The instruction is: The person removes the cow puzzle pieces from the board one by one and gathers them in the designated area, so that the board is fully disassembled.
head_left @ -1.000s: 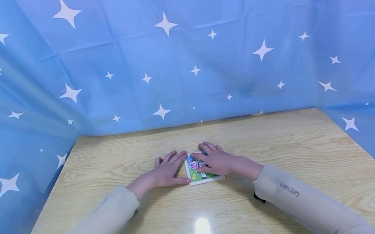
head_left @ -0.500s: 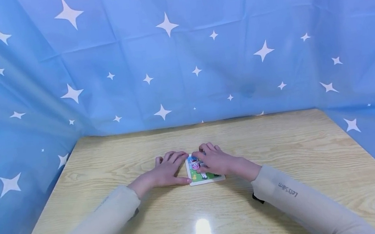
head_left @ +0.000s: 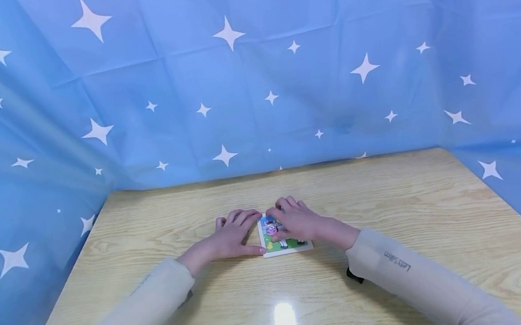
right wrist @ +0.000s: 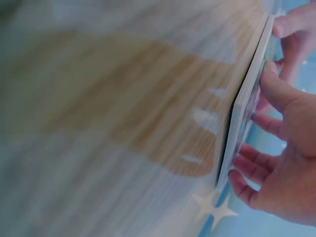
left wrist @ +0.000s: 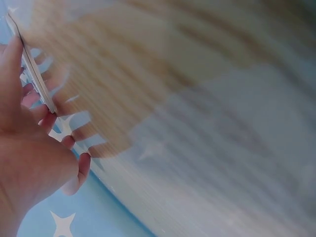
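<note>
A small flat picture puzzle (head_left: 272,245) with a cartoon cow on green, in a white-rimmed frame, lies on the table. My left hand (head_left: 232,239) spreads along its left side, thumb at the near corner and index fingertip at the far one. Over the right part of the picture is my right hand (head_left: 299,224), its index finger bent and its thumb on the face, hiding much of the cow. In the right wrist view the board (right wrist: 246,94) appears edge-on, with both thumbs touching its upper side. The left wrist view shows the board's edge (left wrist: 37,76) beside the fingers.
The wood-grain table (head_left: 200,311) is glossy and reflects a bright light near its front. A blue curtain (head_left: 250,77) with white stars hangs behind the table and along both sides.
My right index finger has drawn in and bent slightly over the picture. The left hand and the puzzle stay in place; the head view has shifted a little.
</note>
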`<state>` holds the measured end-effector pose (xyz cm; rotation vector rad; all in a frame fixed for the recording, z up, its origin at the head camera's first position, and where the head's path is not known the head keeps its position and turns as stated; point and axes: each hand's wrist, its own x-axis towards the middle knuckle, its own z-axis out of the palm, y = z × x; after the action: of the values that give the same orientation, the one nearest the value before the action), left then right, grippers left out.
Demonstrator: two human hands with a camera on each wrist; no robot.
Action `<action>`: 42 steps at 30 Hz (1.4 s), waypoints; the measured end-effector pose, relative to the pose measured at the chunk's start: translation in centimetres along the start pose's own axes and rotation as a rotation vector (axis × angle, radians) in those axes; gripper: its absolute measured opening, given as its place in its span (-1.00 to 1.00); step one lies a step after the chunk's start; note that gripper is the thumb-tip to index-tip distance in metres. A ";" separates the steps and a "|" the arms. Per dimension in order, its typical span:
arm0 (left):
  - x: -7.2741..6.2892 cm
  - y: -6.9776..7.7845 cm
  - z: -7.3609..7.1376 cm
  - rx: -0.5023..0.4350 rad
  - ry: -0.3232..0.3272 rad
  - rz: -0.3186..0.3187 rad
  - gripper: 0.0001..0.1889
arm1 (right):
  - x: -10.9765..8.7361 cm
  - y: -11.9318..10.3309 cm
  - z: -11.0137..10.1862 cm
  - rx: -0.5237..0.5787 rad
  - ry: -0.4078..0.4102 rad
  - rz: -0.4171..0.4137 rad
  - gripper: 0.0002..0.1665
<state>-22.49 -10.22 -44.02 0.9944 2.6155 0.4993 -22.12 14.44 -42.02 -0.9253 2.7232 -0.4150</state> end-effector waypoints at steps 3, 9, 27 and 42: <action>-0.1 0.2 -0.1 0.009 0.003 0.003 -0.04 | 0.4 0.0 -0.1 0.002 -0.006 0.028 -0.29; -0.1 0.3 -0.1 0.024 0.007 0.003 -0.05 | 1.6 -0.2 -0.5 0.060 -0.027 0.095 -0.40; 0.0 0.1 0.0 0.001 0.007 -0.006 -0.03 | 2.5 -0.9 -0.8 0.067 -0.028 0.146 -0.35; 0.0 0.2 -0.1 -0.007 0.009 0.011 -0.04 | 2.8 -0.8 -1.1 0.033 -0.057 0.132 -0.31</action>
<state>-22.38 -10.07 -43.85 1.0077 2.6160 0.5168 -24.15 12.28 -41.09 -0.7328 2.6973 -0.3997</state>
